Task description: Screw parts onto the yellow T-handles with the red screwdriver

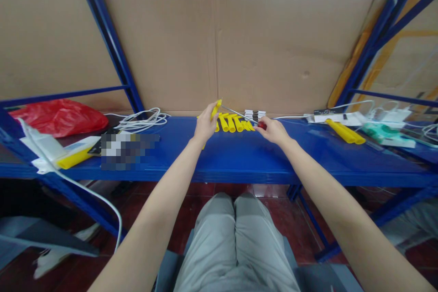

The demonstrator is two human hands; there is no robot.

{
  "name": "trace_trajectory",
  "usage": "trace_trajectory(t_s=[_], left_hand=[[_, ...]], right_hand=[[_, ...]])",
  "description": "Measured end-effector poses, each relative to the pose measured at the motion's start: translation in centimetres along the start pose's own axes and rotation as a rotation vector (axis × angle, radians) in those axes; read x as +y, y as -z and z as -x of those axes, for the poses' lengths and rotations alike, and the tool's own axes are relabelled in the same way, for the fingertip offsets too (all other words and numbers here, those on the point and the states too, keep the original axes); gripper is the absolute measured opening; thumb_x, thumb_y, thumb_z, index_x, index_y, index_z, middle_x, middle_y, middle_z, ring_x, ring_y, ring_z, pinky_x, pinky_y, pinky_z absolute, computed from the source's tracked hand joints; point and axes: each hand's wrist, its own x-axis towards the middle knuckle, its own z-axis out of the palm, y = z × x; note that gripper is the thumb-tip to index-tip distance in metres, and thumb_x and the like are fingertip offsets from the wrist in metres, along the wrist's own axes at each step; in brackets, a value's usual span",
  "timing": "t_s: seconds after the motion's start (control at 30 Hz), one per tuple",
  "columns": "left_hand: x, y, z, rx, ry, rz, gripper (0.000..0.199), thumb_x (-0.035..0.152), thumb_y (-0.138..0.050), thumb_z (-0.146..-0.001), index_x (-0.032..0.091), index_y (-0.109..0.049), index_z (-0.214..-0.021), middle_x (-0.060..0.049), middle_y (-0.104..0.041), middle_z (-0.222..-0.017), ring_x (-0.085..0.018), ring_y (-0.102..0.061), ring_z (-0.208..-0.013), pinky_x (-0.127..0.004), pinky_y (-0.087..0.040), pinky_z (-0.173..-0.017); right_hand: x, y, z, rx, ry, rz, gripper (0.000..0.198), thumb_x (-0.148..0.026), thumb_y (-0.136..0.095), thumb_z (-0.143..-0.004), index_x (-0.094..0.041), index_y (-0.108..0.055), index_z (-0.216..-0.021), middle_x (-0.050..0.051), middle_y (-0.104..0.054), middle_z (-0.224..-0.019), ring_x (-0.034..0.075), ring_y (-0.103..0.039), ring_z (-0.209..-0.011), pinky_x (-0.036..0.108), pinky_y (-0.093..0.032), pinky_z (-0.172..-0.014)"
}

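My left hand (205,124) is closed around a yellow plastic piece (216,108) that stands up tilted above the blue shelf (239,159). My right hand (273,131) grips the red handle of a screwdriver (262,125). Its thin metal shaft points left, with the tip at or near the top of the yellow piece; contact is too small to make out. Between my hands and behind them, several yellow tubes (232,125) lie in a row. Smaller yellow pieces (247,126) lie at the row's right end, in front of small white-and-black parts (249,114).
A cardboard panel (164,50) closes the back. At left are a red plastic bag (65,117), a coiled white cable (145,120) and a yellow tube (73,159). Two yellow tubes (345,132) and a green-and-white packet (383,134) lie right. Blue posts (112,36) frame the shelf.
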Motion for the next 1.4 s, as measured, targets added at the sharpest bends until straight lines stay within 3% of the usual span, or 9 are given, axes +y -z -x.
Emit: trace_trajectory(t_s=[0.13, 0.33, 0.47, 0.57, 0.73, 0.9, 1.13, 1.4], left_hand=[[-0.1, -0.2, -0.1, -0.010, -0.026, 0.019, 0.039, 0.018, -0.045, -0.087, 0.021, -0.050, -0.126, -0.007, -0.059, -0.129, -0.020, -0.053, -0.121, -0.032, -0.043, -0.100], [-0.5, 0.1, -0.2, 0.007, 0.021, 0.030, 0.041, 0.017, -0.046, -0.087, 0.024, -0.048, -0.128, -0.007, -0.060, -0.127, -0.020, -0.054, -0.119, -0.035, -0.044, -0.099], [-0.6, 0.3, -0.2, 0.026, 0.057, 0.013, 0.039, 0.019, -0.045, -0.088, 0.024, -0.048, -0.127, -0.007, -0.062, -0.124, -0.018, -0.057, -0.114, -0.032, -0.046, -0.096], [-0.7, 0.2, -0.2, 0.031, 0.065, 0.009, 0.039, 0.020, -0.046, -0.088, 0.023, -0.048, -0.127, -0.007, -0.063, -0.122, -0.018, -0.059, -0.111, -0.030, -0.048, -0.093], [-1.4, -0.4, -0.3, 0.068, -0.055, 0.017, 0.038, 0.017, -0.048, -0.087, 0.022, -0.051, -0.124, -0.007, -0.064, -0.121, -0.020, -0.059, -0.112, -0.034, -0.046, -0.096], [-2.2, -0.9, -0.5, 0.123, -0.144, 0.032, 0.035, 0.016, -0.048, -0.086, 0.020, -0.052, -0.121, -0.008, -0.065, -0.120, -0.020, -0.061, -0.109, -0.034, -0.048, -0.094], [-2.4, -0.9, -0.6, 0.144, -0.141, 0.018, 0.035, 0.016, -0.049, -0.086, 0.018, -0.053, -0.121, -0.008, -0.066, -0.118, -0.020, -0.062, -0.107, -0.033, -0.048, -0.092], [-2.1, -0.7, -0.5, 0.133, -0.122, 0.007, 0.036, 0.017, -0.048, -0.086, 0.020, -0.053, -0.122, -0.007, -0.066, -0.118, -0.019, -0.062, -0.107, -0.032, -0.047, -0.094]], right_hand=[[0.4, -0.1, 0.0, 0.037, -0.054, -0.001, 0.025, -0.039, -0.054, -0.085, -0.021, -0.055, -0.102, 0.009, -0.069, -0.091, 0.024, -0.063, -0.079, 0.029, -0.039, -0.065], [-0.6, 0.4, 0.1, -0.039, 0.005, -0.097, 0.026, -0.033, -0.046, -0.089, -0.017, -0.053, -0.108, 0.013, -0.068, -0.098, 0.024, -0.062, -0.085, 0.030, -0.041, -0.069], [-0.8, 0.2, -0.3, -0.080, 0.049, -0.104, 0.022, -0.028, -0.042, -0.091, -0.016, -0.058, -0.099, 0.015, -0.068, -0.101, 0.024, -0.062, -0.090, 0.030, -0.041, -0.075], [-0.4, -0.1, -0.4, -0.027, 0.060, -0.099, 0.020, -0.030, -0.046, -0.090, -0.017, -0.061, -0.093, 0.014, -0.068, -0.095, 0.023, -0.061, -0.088, 0.029, -0.041, -0.074], [0.6, -0.2, -0.2, 0.059, -0.014, -0.050, 0.020, -0.038, -0.056, -0.084, -0.020, -0.058, -0.093, 0.009, -0.069, -0.087, 0.022, -0.062, -0.077, 0.028, -0.038, -0.064], [0.1, 0.0, 0.1, 0.050, -0.044, -0.011, 0.027, -0.043, -0.054, -0.085, -0.021, -0.057, -0.100, 0.008, -0.070, -0.089, 0.023, -0.063, -0.077, 0.028, -0.036, -0.060], [-0.9, 0.9, 0.3, -0.025, -0.013, 0.012, 0.030, -0.038, -0.037, -0.094, -0.019, -0.061, -0.099, 0.010, -0.070, -0.092, 0.023, -0.064, -0.084, 0.028, -0.037, -0.064], [-0.4, 0.0, 0.0, -0.009, 0.000, -0.016, 0.020, -0.040, -0.053, -0.085, -0.021, -0.053, -0.092, 0.008, -0.067, -0.084, 0.022, -0.061, -0.073, 0.027, -0.034, -0.059]])
